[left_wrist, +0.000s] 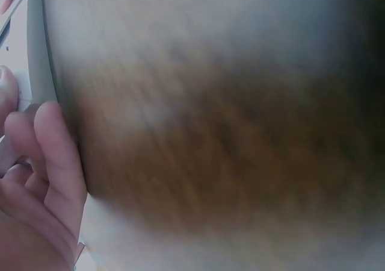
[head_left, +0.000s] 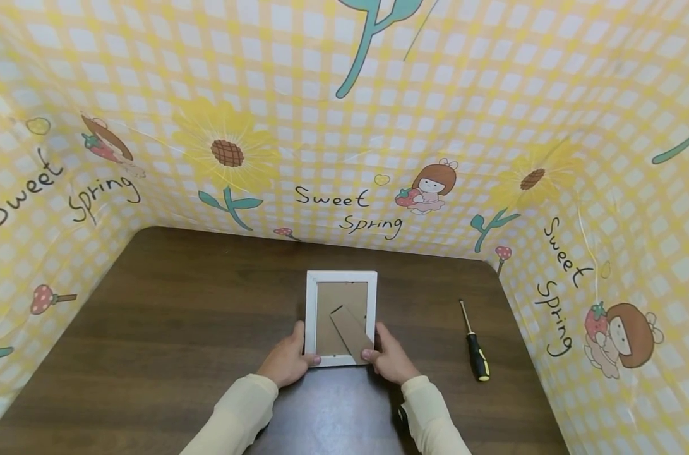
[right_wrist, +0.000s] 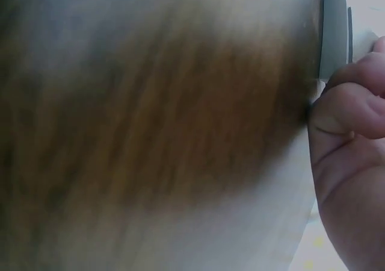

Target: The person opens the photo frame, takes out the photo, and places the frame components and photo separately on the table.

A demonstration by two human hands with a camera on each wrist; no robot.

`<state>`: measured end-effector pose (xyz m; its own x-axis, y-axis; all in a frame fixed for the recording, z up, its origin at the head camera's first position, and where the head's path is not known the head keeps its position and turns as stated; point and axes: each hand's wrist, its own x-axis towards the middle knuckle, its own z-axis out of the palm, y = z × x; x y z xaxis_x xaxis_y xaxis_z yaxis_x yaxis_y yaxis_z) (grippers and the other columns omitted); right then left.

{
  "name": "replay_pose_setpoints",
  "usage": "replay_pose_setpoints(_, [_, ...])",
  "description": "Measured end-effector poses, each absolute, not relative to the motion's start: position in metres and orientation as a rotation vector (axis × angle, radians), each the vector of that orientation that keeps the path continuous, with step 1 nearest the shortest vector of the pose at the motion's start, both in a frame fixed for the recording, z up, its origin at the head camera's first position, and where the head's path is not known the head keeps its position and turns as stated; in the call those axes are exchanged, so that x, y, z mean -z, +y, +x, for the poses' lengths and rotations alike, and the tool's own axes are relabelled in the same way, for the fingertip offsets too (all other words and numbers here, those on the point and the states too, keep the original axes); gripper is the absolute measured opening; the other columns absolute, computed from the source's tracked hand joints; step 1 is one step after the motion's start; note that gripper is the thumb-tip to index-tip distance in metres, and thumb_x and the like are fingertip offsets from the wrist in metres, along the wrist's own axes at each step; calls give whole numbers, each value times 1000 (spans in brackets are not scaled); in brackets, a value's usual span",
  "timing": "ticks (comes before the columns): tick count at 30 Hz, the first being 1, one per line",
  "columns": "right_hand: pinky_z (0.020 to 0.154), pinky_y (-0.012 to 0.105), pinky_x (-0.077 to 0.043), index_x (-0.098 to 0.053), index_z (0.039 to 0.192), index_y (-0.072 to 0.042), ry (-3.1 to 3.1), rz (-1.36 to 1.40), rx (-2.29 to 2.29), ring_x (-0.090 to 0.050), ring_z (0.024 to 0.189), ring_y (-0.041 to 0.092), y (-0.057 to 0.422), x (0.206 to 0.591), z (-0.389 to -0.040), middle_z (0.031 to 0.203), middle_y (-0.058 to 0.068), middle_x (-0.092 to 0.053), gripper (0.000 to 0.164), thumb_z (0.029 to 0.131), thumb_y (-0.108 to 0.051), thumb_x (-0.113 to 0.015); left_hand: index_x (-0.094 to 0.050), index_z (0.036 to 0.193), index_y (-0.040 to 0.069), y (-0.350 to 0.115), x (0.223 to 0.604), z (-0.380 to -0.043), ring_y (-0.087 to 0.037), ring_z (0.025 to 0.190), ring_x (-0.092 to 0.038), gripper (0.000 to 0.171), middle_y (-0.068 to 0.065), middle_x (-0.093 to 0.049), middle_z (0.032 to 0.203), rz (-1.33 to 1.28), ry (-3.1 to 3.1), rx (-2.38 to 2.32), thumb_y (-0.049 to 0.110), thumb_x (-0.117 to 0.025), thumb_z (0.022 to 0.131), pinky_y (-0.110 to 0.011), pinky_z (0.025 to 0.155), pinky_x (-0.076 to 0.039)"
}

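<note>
Two hands grip a white picture frame (head_left: pixel 341 319), seen from behind, below the head view's centre: left hand (head_left: pixel 287 357) at its lower left corner, right hand (head_left: pixel 395 359) at its lower right; screwdriver (head_left: pixel 477 355), lower right of view.

Yellow-and-white checked sheeting (head_left: pixel 299 95) walls in the dark wood-grain surface (head_left: pixel 208 303) at the back and both sides. It carries printed sunflowers (head_left: pixel 227 153), "Sweet Spring" lettering (head_left: pixel 333 198), cartoon figures (head_left: pixel 433 180) hugging strawberries and red-capped mushrooms (head_left: pixel 41 299). The surface's far corners are rounded; a pale sheen (head_left: pixel 338 404) lies along its near middle.
</note>
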<state>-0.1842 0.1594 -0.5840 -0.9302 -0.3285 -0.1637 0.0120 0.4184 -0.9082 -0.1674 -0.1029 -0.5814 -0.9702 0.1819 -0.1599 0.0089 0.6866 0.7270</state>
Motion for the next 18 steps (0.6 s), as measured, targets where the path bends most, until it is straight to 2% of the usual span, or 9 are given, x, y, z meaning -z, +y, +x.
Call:
replay_pose_setpoints(8, [57,34,-50,-46,131,-6,2426,-313,1511,-60,79,23,157,585,-186,115,17,-63,42,95,3,-64,-40,111,8,-101,580,-172,-20,71,-52,47,-3,-53,79,145,2687,-1136,24,-79,89,-42,68,-45])
replay_pose_setpoints(13, [76,38,-50,-47,129,-6,2495,-358,1465,-59,94,25,158,586,-187,116,14,-63,41,94,2,-66,-40,109,9,-100,579,-173,-20,71,-52,46,-3,-53,79,136,2692,-1134,22,-79,89,-41,67,-45])
replay_pose_setpoints(15, [78,40,-50,-46,130,-5,2504,-359,1456,-59,93,25,157,585,-188,116,14,-63,42,94,2,-66,-40,109,9,-100,579,-173,-20,71,-51,45,-3,-53,79,135,2701,-1131,22,-79,89,-41,67,-44])
replay_pose_setpoints(18, [70,39,-52,-45,132,-5,2488,-321,1461,-60,84,24,156,585,-189,116,16,-61,43,94,2,-65,-40,109,9,-99,580,-175,-20,70,-51,45,-3,-52,78,140,2718,-1121,21,-78,89,-40,65,-43])
